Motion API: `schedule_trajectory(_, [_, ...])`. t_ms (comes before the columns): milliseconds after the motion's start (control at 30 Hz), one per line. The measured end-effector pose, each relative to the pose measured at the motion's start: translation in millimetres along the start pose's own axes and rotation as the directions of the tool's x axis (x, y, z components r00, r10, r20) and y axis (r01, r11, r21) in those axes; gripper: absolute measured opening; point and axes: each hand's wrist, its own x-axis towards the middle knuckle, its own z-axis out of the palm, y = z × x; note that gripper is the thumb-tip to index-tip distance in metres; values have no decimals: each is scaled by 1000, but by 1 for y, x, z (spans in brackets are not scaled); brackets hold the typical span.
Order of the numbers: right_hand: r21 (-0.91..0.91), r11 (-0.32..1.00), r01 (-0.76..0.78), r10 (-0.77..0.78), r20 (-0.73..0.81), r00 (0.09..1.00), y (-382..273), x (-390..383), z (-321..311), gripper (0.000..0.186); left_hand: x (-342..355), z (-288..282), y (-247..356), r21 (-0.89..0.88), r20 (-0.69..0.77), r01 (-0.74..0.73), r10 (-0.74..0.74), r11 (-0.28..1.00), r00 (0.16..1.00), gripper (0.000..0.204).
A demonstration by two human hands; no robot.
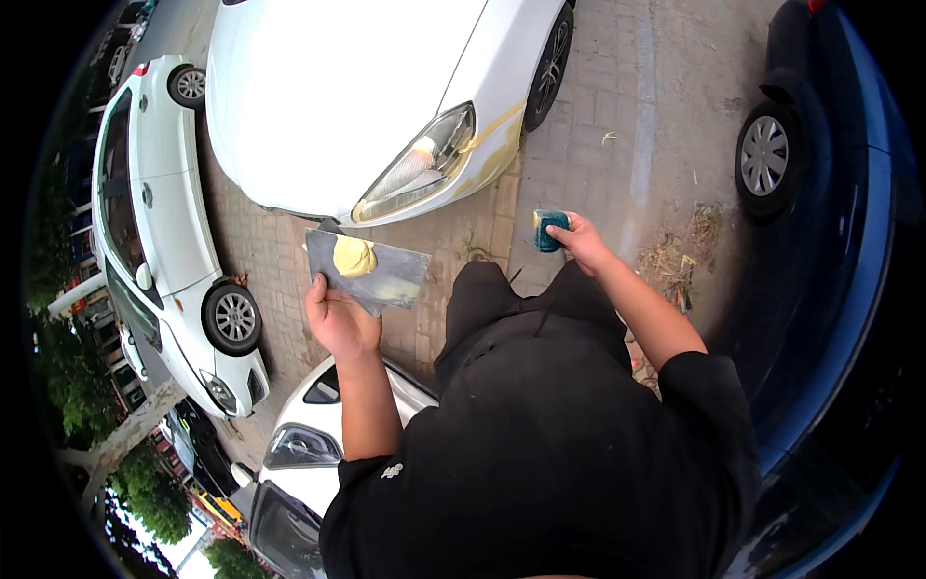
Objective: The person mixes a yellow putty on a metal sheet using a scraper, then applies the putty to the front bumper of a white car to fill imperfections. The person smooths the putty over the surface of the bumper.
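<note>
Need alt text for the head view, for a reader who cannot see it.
A person's left hand holds a grey board bearing yellow putty; the right hand grips a teal block, before a white car on paving.

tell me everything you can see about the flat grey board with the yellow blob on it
The grey board is a thin, flat, roughly rectangular sheet, dull and metal-like, smeared and scuffed. A soft mound of pale yellow putty sits near its upper left part. The left hand grips its lower left edge and holds it about level above the brick paving, just below the white car's headlight. Nothing else touches it.
</note>
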Motion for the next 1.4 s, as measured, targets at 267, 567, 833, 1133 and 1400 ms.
schedule_trajectory(267, [246, 960, 130, -2, -461, 887, 72, 59, -1, 30, 191, -2, -22, 192, 240, 370, -409, 909, 881, 47])
schedule_trajectory(567, [462, 788, 408, 66, -721, 689, 149, 157, 48, 33, 307, 6, -75, 493, 395, 530, -720, 690, 570, 49])
schedule_trajectory(833, [540, 760, 362, 214, -733, 646, 222, 247, 26, 29, 351, -16, -176, 655, 280, 566, -856, 501, 434, 50])
schedule_trajectory(1133, [509, 795, 329, 239, -763, 601, 255, 337, -35, 35, 397, -7, -285, 789, 320, 456, -909, 411, 266, 47])
schedule_trajectory(1400, [488, 813, 317, 195, -742, 641, 233, 398, -91, 31, 423, 0, -334, 866, 376, 321, -923, 383, 88, 47])
